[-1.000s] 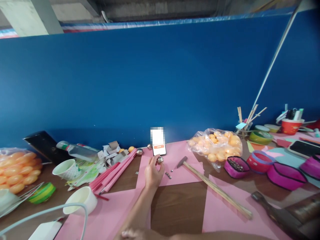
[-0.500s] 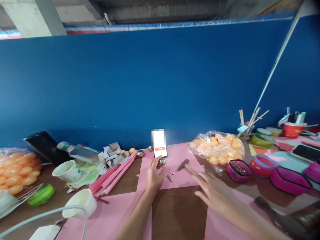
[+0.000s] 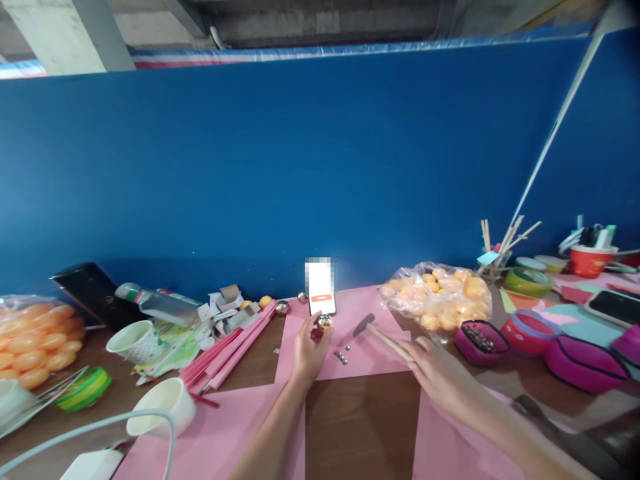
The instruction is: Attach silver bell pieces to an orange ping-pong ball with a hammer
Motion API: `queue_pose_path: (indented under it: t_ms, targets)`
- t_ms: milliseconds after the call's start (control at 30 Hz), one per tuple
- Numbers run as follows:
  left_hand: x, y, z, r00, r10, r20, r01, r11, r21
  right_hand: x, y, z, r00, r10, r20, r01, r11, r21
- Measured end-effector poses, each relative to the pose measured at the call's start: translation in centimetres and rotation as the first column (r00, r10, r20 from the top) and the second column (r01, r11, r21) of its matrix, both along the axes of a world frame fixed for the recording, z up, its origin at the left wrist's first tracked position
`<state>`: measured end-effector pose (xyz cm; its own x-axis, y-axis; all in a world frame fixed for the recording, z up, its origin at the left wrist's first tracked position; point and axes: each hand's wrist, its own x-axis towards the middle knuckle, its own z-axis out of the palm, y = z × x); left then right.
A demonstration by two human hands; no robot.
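Note:
My left hand is closed on a shiny metallic ball, pinching it between thumb and fingers above the pink paper. To its right, my right hand grips the end of a small hammer's wooden handle. The hammer's dark head is toward the ball but apart from it. Several small shiny metal pieces lie on the paper between my hands. A lit phone leans against the blue wall just beyond the ball.
Two more shiny balls lie at the back. A plastic bag of orange balls and a magenta container of small pieces stand at right. Pink paper strips, a white cup and a cable are at left.
My right hand has moved slightly right and now holds the hammer's handle, with more of the handle showing. The left hand keeps the ball in nearly the same place.

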<state>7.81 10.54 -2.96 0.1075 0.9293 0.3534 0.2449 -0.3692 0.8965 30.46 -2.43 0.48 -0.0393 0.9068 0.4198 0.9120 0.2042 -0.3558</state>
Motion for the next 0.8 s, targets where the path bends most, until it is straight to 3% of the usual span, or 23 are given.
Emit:
queue_pose_path:
  t_ms: [133, 200, 267, 433, 567, 800]
  targets:
    - [-0.1, 0.1, -0.3, 0.999, -0.019, 0.040, 0.021, 0.998, -0.057, -2.4, 0.7, 2.2, 0.963, 0.037, -0.266, -0.062, 0.994, -0.088]
    - [-0.1, 0.2, -0.5, 0.998, -0.030, 0.052, 0.033, 0.997, -0.068, -3.8, 1.0, 2.8, 0.880, 0.036, -0.474, -0.133, 0.976, -0.171]
    - [-0.2, 0.4, -0.8, 0.997, -0.049, 0.053, 0.053, 0.996, -0.067, -5.1, 1.1, 2.9, 0.817, 0.063, -0.573, -0.213, 0.957, -0.199]
    - [-0.1, 0.8, -1.3, 0.996, -0.033, 0.086, 0.040, 0.996, -0.080, -6.9, 0.8, 1.5, 0.836, 0.112, -0.537, -0.209, 0.970, -0.124]
    - [-0.1, 1.0, -1.5, 0.998, -0.007, 0.067, 0.008, 1.000, -0.011, -7.2, 0.6, 0.5, 0.856, 0.155, -0.492, -0.212, 0.975, -0.062]
    - [-0.1, 1.0, -1.4, 0.992, -0.063, 0.105, 0.063, 0.998, 0.004, -7.1, 0.6, 0.6, 0.893, 0.166, -0.418, -0.213, 0.975, -0.067]
